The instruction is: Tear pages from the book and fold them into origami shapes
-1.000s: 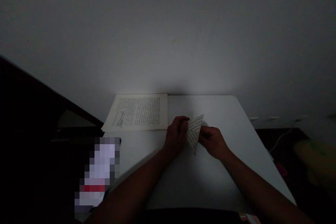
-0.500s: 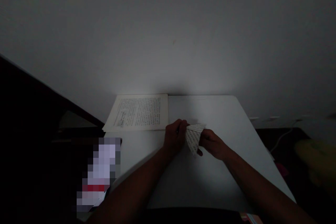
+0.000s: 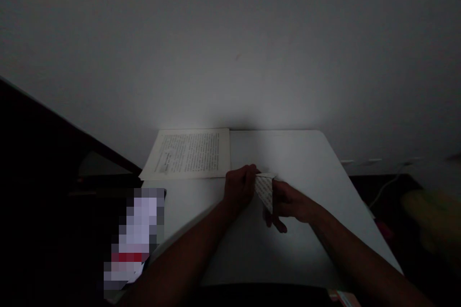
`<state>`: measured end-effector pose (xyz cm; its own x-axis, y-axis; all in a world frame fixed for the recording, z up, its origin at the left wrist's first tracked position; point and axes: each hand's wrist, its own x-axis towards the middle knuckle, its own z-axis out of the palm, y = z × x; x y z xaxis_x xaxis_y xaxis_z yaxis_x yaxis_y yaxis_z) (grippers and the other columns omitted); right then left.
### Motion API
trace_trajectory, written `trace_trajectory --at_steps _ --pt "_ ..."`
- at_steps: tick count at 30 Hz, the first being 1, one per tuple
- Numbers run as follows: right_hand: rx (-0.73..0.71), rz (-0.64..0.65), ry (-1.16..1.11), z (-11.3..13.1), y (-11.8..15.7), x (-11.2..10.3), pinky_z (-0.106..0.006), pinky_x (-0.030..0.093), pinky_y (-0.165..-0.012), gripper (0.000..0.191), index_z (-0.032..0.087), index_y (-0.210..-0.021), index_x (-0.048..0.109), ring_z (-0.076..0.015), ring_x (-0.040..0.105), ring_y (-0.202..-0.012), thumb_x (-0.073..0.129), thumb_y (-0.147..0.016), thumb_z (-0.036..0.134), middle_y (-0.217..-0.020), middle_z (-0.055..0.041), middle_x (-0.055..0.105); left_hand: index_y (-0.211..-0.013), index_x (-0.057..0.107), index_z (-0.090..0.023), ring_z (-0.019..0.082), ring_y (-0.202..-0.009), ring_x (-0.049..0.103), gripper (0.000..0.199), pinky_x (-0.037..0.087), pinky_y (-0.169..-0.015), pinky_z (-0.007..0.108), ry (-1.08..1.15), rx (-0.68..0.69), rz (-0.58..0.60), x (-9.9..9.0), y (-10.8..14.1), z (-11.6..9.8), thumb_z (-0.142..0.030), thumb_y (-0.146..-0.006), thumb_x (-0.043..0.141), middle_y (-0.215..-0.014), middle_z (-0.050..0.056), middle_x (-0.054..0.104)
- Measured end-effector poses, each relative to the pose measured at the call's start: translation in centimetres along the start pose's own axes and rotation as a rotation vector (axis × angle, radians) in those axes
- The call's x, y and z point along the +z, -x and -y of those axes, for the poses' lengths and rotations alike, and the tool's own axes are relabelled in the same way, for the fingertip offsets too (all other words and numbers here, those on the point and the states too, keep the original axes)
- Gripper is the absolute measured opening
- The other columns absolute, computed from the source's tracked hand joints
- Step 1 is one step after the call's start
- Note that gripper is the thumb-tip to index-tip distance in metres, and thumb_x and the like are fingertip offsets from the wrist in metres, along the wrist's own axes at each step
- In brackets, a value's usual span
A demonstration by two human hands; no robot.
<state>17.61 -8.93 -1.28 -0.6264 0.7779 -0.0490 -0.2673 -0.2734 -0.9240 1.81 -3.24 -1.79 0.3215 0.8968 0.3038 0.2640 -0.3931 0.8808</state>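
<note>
Nearest up is some bright pixelated thing (image 3: 139,230) by the left edge of the white surface (image 3: 245,259). Then the left hand (image 3: 240,186) pinching a folded printed paper (image 3: 265,192), between both hands over the middle. The right hand (image 3: 290,200) is at its other edge, lower fingers dangling, can't tell if it's gripping. Farther back, a printed page (image 3: 190,153) lies by the wall (image 3: 234,48).

Looks like a dim room, probably in a home; shows marked pale wall (image 3: 216,48), plain white counter (image 3: 291,153), loose cable (image 3: 383,187).
</note>
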Motion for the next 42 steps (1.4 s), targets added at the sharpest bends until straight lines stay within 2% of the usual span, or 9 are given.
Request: trace_trajectory --at_steps 3,10,15,18,20,23,26,31,42 --pt "0.006 0.022 0.012 -0.1 0.0 0.0 -0.026 0.05 -0.049 0.055 0.014 -0.123 0.031 -0.01 0.055 -0.037 0.057 -0.075 0.018 -0.055 0.0042 0.063 -0.069 0.066 -0.013 0.011 -0.048 0.051 0.052 0.037 -0.05 0.021 0.016 -0.011 0.027 0.0 0.1 0.1 -0.044 -0.093 0.032 -0.053 0.002 0.057" --pt "0.018 0.004 0.039 -0.8 0.0 -0.1 -0.036 0.054 -0.061 0.061 0.012 -0.126 0.032 -0.0104 0.052 -0.034 0.057 -0.071 0.019 -0.048 0.0077 0.06 -0.066 0.067 -0.012 0.011 -0.048 0.049 0.054 0.035 -0.049 0.022 0.048 -0.037 0.078 0.2 0.0 0.3 -0.048 -0.091 0.036 -0.051 0.002 0.055" --pt "0.061 -0.061 0.188 -0.6 0.1 0.3 -0.025 0.049 -0.048 0.067 0.015 -0.135 0.029 -0.0102 0.056 -0.04 0.058 -0.074 0.014 -0.056 0.0045 0.063 -0.049 0.048 -0.015 0.008 -0.042 0.036 0.058 0.027 -0.042 0.022 0.199 -0.218 -0.008 0.2 -0.3 0.5 -0.056 -0.088 0.037 -0.045 -0.002 0.04" --pt "0.012 -0.176 0.339 -0.5 0.3 0.4 -0.022 0.045 -0.044 0.061 0.016 -0.132 0.038 -0.0108 0.057 -0.044 0.063 -0.077 0.02 -0.061 0.0014 0.064 -0.047 0.037 -0.017 0.007 -0.042 0.031 0.058 0.024 -0.041 0.021 0.299 -0.3 -0.101 0.1 -0.6 0.6 -0.06 -0.085 0.04 -0.045 -0.004 0.034" --pt "-0.1 -0.296 0.449 -0.6 0.3 0.2 -0.023 0.043 -0.044 0.044 0.016 -0.119 0.052 -0.0099 0.054 -0.043 0.065 -0.078 0.025 -0.058 0.0015 0.062 -0.047 0.035 -0.017 0.007 -0.042 0.03 0.057 0.023 -0.041 0.021 0.332 -0.332 -0.149 0.1 -0.8 0.7 -0.061 -0.083 0.042 -0.045 -0.004 0.033" --pt "-0.302 -0.626 0.549 -0.9 0.2 -0.2 -0.022 0.04 -0.043 0.02 0.017 -0.089 0.063 -0.0085 0.049 -0.043 0.069 -0.074 0.029 -0.055 0.0026 0.057 -0.048 0.036 -0.018 0.007 -0.042 0.031 0.057 0.024 -0.041 0.021 0.361 -0.361 -0.176 0.1 -0.9 0.7 -0.063 -0.083 0.042 -0.045 -0.004 0.035" --pt "-0.396 -0.854 0.514 -1.0 -0.1 -0.4 -0.024 0.045 -0.05 0.029 0.019 -0.091 0.061 -0.0101 0.052 -0.052 0.075 -0.068 0.029 -0.061 0.0033 0.057 -0.048 0.037 -0.017 0.007 -0.041 0.032 0.058 0.025 -0.04 0.021 0.355 -0.352 -0.201 0.0 -0.9 0.4 -0.063 -0.084 0.04 -0.044 -0.004 0.037" --pt "-0.257 -0.797 0.5 -0.9 -0.5 -0.3 -0.031 0.051 -0.06 0.058 0.02 -0.114 0.057 -0.0134 0.058 -0.062 0.078 -0.062 0.031 -0.084 -0.0038 0.065 -0.048 0.038 -0.017 0.008 -0.043 0.034 0.057 0.026 -0.042 0.022 0.231 -0.289 -0.224 -0.2 -0.7 -0.3 -0.059 -0.086 0.039 -0.045 -0.003 0.038" --pt "-0.264 -0.789 0.465 -0.6 -0.8 0.3 -0.026 0.047 -0.048 0.024 0.016 -0.094 0.068 -0.011 0.054 -0.05 0.067 -0.076 0.034 -0.058 0.0007 0.061 -0.052 0.042 -0.017 0.009 -0.045 0.036 0.053 0.026 -0.043 0.022 0.011 -0.209 -0.222 -0.3 -0.5 -0.2 -0.055 -0.089 0.036 -0.047 -0.003 0.038"
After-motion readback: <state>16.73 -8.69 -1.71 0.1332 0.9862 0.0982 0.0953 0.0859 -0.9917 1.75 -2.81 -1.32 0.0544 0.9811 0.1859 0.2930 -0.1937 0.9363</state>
